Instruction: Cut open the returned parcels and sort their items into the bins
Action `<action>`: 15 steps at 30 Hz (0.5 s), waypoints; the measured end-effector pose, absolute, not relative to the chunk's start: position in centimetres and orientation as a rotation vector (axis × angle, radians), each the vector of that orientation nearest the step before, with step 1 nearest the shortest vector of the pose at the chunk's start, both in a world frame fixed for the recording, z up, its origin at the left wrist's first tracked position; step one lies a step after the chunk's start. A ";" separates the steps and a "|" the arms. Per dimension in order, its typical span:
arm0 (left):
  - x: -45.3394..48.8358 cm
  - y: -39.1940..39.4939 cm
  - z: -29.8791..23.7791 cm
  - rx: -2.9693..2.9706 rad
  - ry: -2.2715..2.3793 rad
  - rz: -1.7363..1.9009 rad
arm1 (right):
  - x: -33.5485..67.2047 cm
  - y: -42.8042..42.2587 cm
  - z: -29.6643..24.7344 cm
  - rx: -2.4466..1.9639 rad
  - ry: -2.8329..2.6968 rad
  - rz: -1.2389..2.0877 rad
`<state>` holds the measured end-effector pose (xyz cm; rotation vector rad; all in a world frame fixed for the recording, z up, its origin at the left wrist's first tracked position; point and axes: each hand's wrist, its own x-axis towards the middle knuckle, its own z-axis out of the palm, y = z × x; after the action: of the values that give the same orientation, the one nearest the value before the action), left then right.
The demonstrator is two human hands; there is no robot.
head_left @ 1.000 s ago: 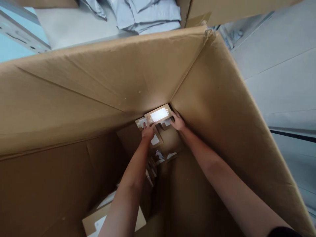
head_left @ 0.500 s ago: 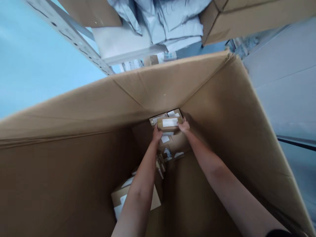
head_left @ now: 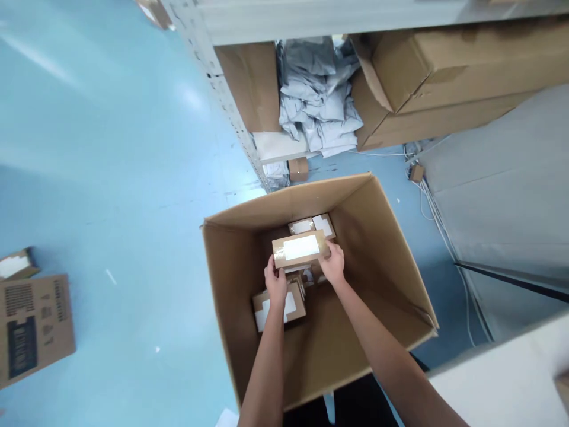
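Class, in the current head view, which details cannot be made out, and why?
All in the head view:
Writing on the white label of the held box: too bright and small.
The held box's underside: hidden by the box itself.
Labelled parcel below: partly hidden by the left hand.
Printed carton on the floor: cut off by the left edge.

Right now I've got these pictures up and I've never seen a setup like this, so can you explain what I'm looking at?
There's no machine here: every picture comes from one camera worn on a person's head, looking forward and down. The bare arms are that person's own. The left hand and right hand hold a small package by its two ends. Around them is a big open box, with another package and more small ones inside. Beyond it, a shelf holds grey bags. The floor is blue.
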<state>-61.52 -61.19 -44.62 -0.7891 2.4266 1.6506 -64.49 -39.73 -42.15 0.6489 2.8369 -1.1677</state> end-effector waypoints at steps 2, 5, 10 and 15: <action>-58.5 -62.7 -40.9 -0.805 2.487 1.606 | -62.1 -40.7 -38.9 0.574 2.799 -1.223; -53.9 -64.9 -36.6 -0.823 2.602 1.443 | -58.8 -41.5 -35.9 0.465 2.654 -1.283; -49.2 -67.2 -34.0 -0.736 2.648 0.985 | -56.4 -43.0 -36.2 0.434 2.364 -1.111; -49.1 -65.6 -36.0 -0.493 2.327 0.513 | -54.9 -47.4 -40.4 0.423 2.291 -1.036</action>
<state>-49.08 -65.64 -36.03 -0.4931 2.3268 0.5133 -54.89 -47.36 -40.37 0.4233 2.2912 -1.0356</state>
